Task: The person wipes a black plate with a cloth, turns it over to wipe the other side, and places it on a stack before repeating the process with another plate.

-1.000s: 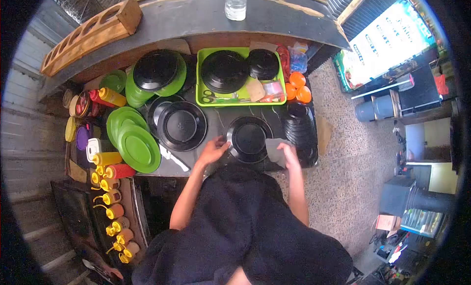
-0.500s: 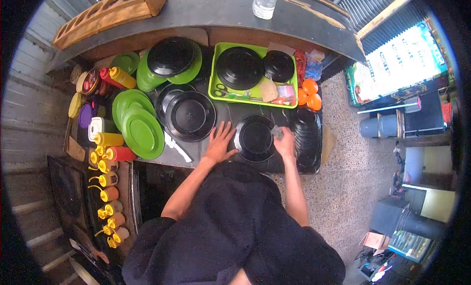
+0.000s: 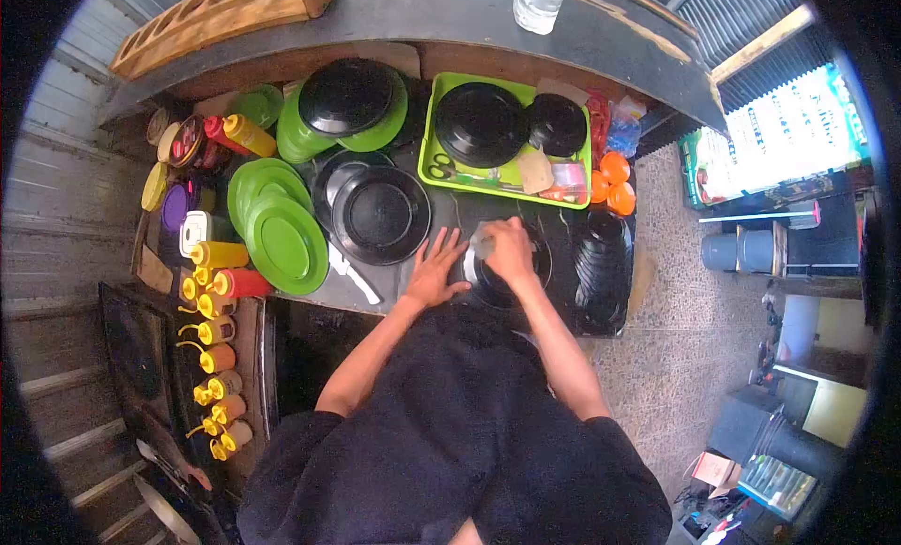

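Observation:
A black plate (image 3: 481, 280) lies on the dark tabletop in front of me, partly covered by my right hand (image 3: 512, 254). That hand is closed around a crumpled grey cloth (image 3: 482, 240), pressed to the plate's upper left. My left hand (image 3: 435, 275) lies flat with fingers spread, its thumb by the plate's left rim. Just beyond the left fingers are stacked black plates (image 3: 382, 215). A white-handled knife (image 3: 355, 279) rests left of the left hand. To the right of the plate stands an overlapping row of black dishes (image 3: 601, 273).
Green plates (image 3: 282, 245) are piled at the left, near yellow and red squeeze bottles (image 3: 242, 282). A lime green tray (image 3: 427, 160) at the back holds black plates and scissors. Orange cups (image 3: 615, 167) sit right of it. A shelf (image 3: 422, 20) overhangs the back edge.
My right hand has moved the cloth leftward across the plate, from its right rim to the upper left. My left hand stays beside the plate. The whole view has shifted slightly.

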Demonstrator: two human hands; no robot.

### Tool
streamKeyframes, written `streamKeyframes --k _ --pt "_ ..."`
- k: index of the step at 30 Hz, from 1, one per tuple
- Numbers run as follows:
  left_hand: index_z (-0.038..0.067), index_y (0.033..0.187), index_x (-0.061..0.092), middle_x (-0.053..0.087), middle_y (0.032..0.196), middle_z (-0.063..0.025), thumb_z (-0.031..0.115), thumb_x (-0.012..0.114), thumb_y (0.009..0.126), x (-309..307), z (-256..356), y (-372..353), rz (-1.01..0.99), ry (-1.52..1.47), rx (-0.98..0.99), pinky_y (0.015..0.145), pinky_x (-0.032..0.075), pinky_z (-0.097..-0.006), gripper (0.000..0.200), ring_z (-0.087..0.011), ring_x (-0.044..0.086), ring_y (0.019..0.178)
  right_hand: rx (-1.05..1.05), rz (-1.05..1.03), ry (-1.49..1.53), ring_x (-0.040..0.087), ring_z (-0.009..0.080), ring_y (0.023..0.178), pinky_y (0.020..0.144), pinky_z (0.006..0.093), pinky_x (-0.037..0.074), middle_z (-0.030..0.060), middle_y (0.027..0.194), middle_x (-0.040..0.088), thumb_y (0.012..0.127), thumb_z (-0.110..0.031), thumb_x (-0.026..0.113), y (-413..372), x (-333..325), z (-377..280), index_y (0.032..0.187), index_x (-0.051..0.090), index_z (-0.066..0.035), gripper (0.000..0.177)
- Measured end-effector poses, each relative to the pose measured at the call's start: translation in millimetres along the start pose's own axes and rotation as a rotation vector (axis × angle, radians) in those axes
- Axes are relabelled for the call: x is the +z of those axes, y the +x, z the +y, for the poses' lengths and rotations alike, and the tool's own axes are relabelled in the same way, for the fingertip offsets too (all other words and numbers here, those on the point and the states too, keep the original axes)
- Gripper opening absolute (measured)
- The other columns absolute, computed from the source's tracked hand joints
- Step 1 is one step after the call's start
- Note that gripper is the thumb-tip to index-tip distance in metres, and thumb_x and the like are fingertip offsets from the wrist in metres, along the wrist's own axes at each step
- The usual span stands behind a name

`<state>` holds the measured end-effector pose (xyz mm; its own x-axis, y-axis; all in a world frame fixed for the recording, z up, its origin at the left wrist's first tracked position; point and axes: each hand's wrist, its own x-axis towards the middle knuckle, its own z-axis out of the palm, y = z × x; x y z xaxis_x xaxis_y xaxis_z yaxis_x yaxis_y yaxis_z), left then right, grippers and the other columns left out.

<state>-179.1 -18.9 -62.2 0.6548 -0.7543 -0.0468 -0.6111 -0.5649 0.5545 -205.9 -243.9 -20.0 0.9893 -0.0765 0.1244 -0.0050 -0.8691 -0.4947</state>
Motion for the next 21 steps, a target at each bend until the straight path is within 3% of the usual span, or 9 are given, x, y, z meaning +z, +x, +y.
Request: streamKeyframes --k 3,6,9,13,14,17,18,21 --pt "0.012 0.164 0.04 0.021 0.179 -0.0106 0.051 0.083 0.084 -2 4 -2 -0.019 -0.018 -0.031 0.131 0.015 -0.0562 0.099 -0.0324 0.013 0.166 -0.026 -0.13 -0.033 0.063 0.0338 0.109 0.094 0.0451 0.054 0.0083 0.115 0.076 0.066 -0.001 0.078 -20 14 -23 0.105 0.079 -0.009 0.04" --pt "0.004 0.166 0.031 0.023 0.178 -0.013 0.022 0.089 0.072 -6 6 -4 -0.025 -0.044 -0.038 0.132 0.015 -0.0554 0.112 -0.0329 0.013 0.166 -0.079 -0.122 0.02 0.062 0.0329 0.111 0.096 0.0466 0.052 0.0087 0.115 0.074 0.068 0.0 0.076 -40 14 -34 0.103 0.076 -0.006 0.036" --pt "0.006 0.167 0.029 0.021 0.178 -0.0123 0.02 0.088 0.071 -10 8 -2 -0.017 -0.098 -0.057 0.132 0.014 -0.0555 0.114 -0.0331 0.013 0.166 -0.114 -0.093 0.059 0.062 0.0314 0.111 0.097 0.0457 0.051 0.0088 0.115 0.074 0.073 0.003 0.071 -48 9 -37 0.101 0.076 -0.005 0.03" --pt "0.019 0.169 0.032 0.019 0.179 -0.0122 0.022 0.087 0.074 -2 6 -3 -0.021 0.043 0.004 0.131 0.016 -0.0571 0.11 -0.0344 0.011 0.166 -0.15 -0.173 0.105 0.063 0.0322 0.114 0.1 0.0449 0.052 0.0093 0.118 0.075 0.07 -0.001 0.077 -59 0 -36 0.106 0.077 -0.005 0.037" --pt "0.023 0.168 0.035 0.018 0.179 -0.012 0.03 0.088 0.074 3 1 -3 -0.004 0.073 0.024 0.13 0.017 -0.0581 0.108 -0.0347 0.011 0.166 -0.157 -0.179 0.136 0.063 0.0324 0.113 0.1 0.0445 0.052 0.0095 0.117 0.075 0.071 -0.003 0.077 -63 -1 -36 0.106 0.077 -0.005 0.035" --pt "0.023 0.166 0.04 0.02 0.179 -0.012 0.041 0.091 0.068 -6 8 -4 -0.027 0.093 0.026 0.13 0.018 -0.0578 0.112 -0.0343 0.013 0.166 -0.137 -0.181 0.149 0.065 0.0323 0.111 0.099 0.0441 0.053 0.0088 0.115 0.076 0.073 -0.008 0.08 -71 -6 -34 0.106 0.077 -0.007 0.033" --pt "0.025 0.167 0.039 0.019 0.179 -0.0124 0.053 0.092 0.063 -8 8 -3 -0.027 0.13 0.038 0.13 0.017 -0.0577 0.119 -0.0342 0.011 0.166 -0.136 -0.181 0.147 0.065 0.0323 0.111 0.099 0.0441 0.053 0.0088 0.115 0.076 0.073 -0.008 0.08 -76 -9 -34 0.106 0.077 -0.007 0.033" --pt "0.026 0.168 0.037 0.016 0.18 -0.0128 0.059 0.092 0.061 -16 15 -2 -0.111 0.111 -0.015 0.13 0.016 -0.058 0.125 -0.0351 0.01 0.166 -0.088 -0.274 0.146 0.065 0.0314 0.109 0.094 0.0455 0.054 0.0078 0.111 0.077 0.077 -0.01 0.08 -85 -19 -32 0.103 0.078 -0.009 0.026"
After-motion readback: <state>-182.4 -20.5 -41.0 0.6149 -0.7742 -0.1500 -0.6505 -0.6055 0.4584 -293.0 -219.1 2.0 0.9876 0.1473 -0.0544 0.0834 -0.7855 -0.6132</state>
